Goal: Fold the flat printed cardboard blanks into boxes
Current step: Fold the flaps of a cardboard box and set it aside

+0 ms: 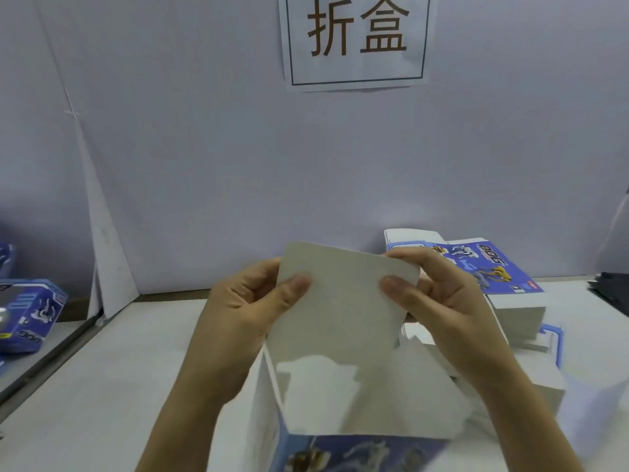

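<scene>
Both the left hand (245, 301) and the right hand (439, 298) pinch the top corners of the cardboard blank (343, 321), held up in the near middle, which looks light, thin and bendy.

White bench (102, 386) below a pale lavender partition wall (204, 165); framed paper sign (355, 39) with two dark characters fixed high on that wall; light even.

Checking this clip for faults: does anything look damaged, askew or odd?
Nothing stands out. Both hands, left hand and right hand, pinch the grey-backed cardboard blank; the stack of blue printed flat blanks lies flat behind.
</scene>
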